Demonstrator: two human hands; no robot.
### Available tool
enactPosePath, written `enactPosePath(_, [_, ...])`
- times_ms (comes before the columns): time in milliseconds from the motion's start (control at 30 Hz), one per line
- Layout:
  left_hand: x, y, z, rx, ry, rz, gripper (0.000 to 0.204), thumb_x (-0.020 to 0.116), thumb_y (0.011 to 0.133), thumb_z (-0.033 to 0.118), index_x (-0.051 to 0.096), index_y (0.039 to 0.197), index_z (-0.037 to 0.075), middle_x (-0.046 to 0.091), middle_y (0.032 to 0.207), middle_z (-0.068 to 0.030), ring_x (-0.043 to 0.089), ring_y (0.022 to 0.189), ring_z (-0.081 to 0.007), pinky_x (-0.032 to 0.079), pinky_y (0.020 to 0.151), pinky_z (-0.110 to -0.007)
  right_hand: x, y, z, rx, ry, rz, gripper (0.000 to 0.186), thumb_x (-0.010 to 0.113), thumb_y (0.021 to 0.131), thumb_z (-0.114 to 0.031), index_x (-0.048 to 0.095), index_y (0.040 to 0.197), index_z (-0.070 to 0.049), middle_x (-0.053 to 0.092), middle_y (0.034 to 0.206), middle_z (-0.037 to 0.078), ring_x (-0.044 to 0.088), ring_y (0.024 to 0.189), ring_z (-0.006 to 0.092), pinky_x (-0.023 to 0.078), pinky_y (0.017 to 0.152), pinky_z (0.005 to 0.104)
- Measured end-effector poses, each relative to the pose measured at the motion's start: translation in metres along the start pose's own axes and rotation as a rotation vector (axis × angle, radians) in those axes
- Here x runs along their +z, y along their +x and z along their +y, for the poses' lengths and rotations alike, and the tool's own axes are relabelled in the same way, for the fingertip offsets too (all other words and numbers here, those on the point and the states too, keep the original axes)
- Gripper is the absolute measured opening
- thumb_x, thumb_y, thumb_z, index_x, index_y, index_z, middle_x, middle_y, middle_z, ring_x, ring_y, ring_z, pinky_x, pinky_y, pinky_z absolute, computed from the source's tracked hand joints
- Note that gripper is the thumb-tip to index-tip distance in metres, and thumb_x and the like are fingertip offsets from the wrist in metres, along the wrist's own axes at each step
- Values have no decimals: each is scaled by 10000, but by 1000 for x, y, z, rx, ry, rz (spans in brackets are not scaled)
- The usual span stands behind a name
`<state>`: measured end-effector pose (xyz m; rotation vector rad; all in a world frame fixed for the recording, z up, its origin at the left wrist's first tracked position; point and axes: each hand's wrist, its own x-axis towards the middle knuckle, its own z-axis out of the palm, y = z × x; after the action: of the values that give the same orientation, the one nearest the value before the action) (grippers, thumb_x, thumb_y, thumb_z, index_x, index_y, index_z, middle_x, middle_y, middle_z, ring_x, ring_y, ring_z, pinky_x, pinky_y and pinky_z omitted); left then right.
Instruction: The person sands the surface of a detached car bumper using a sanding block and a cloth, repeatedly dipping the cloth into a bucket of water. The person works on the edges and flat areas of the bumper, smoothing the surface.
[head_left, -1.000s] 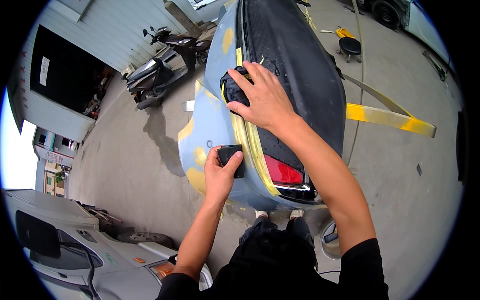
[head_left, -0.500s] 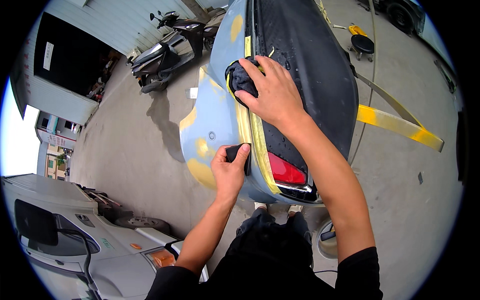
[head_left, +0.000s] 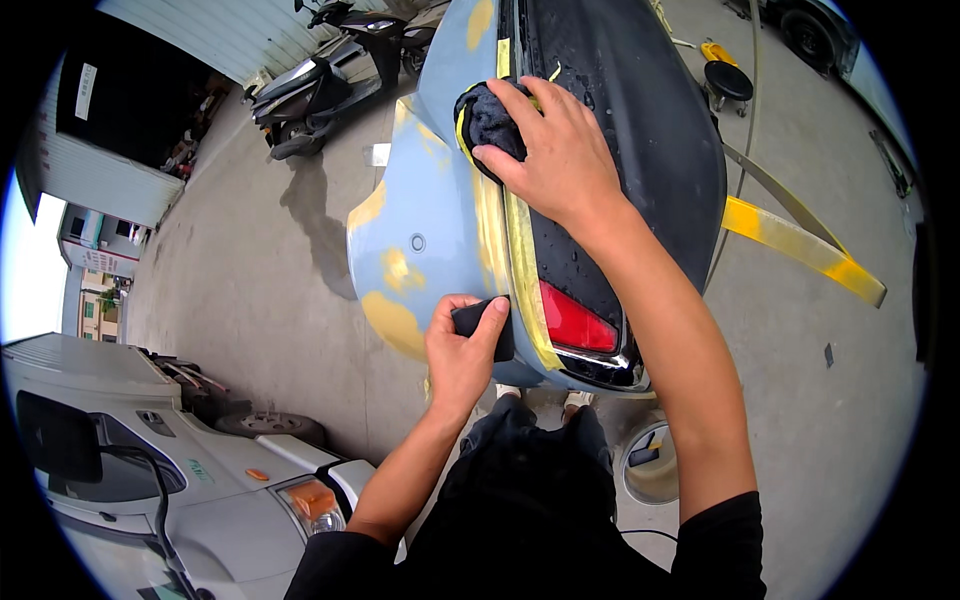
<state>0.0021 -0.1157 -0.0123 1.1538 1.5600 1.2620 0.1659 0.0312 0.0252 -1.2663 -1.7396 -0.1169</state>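
A blue-grey car body panel point(head_left: 450, 215) with tan filler patches lies in front of me. Yellow masking tape point(head_left: 522, 270) runs along its seam, beside a red tail light point(head_left: 578, 318) and a dark wet cover point(head_left: 625, 130). My left hand point(head_left: 462, 350) pinches a flat black piece of what looks like sandpaper point(head_left: 503, 340) against the panel's near edge, thumb on top. Farther along the seam, my right hand point(head_left: 562, 155) curls over a bunched dark grey cloth point(head_left: 492, 125) with yellow-green edging, resting on the panel and tape.
A bucket point(head_left: 652, 480) stands near my feet at the right. Yellow-marked straps point(head_left: 800, 245) stick out beyond the cover. A black scooter point(head_left: 340, 90) is parked at far left, a silver vehicle point(head_left: 230, 470) at near left, and a black stool point(head_left: 728, 80) at far right.
My left hand has slid the black piece nearer to me along the panel. The right hand stays on the cloth in about the same place. The whole view has shifted slightly.
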Motion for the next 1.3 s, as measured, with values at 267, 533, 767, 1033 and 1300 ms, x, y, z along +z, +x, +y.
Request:
enactPosePath(267, [17, -6, 8, -36, 26, 61, 219, 818, 863, 172, 666, 879, 15, 638, 768, 14, 555, 686, -49, 459, 618, -213, 2, -1, 0, -20, 5, 47, 624, 764, 820, -331, 564, 1367, -109, 567, 1283, 183, 515, 1263, 346, 396, 1088, 450])
enactPosePath(533, [25, -13, -13, 145, 29, 147, 178, 784, 887, 117, 645, 870, 5, 635, 774, 7, 533, 685, -48, 443, 612, -221, 2, -1, 0, -40, 8, 39, 616, 761, 824, -334, 575, 1361, -96, 561, 1296, 191, 515, 1263, 346, 394, 1096, 449])
enactPosePath(767, [25, -12, -13, 183, 62, 139, 188, 786, 884, 111, 644, 852, -7, 628, 755, 5, 521, 675, -48, 443, 591, -229, 1, -5, 2, -29, 8, 32, 619, 750, 834, -324, 555, 1385, -118, 550, 1336, 197, 520, 1268, 356, 414, 1082, 459])
enactPosePath(1033, [28, 6, -6, 185, 33, 121, 202, 791, 883, 125, 649, 861, -17, 624, 740, 0, 511, 664, -50, 444, 580, -239, -2, -5, 1, -12, 6, 13, 624, 757, 833, -310, 551, 1392, -123, 553, 1335, 195, 518, 1280, 359, 421, 1074, 463])
enactPosePath(1300, [39, 35, 27, 141, 16, 124, 177, 771, 882, 91, 640, 862, -26, 615, 715, 4, 503, 627, -49, 416, 547, -228, 1, -6, -2, -19, -5, 35, 626, 759, 831, -312, 552, 1391, -125, 546, 1337, 190, 524, 1266, 358, 420, 1073, 461])
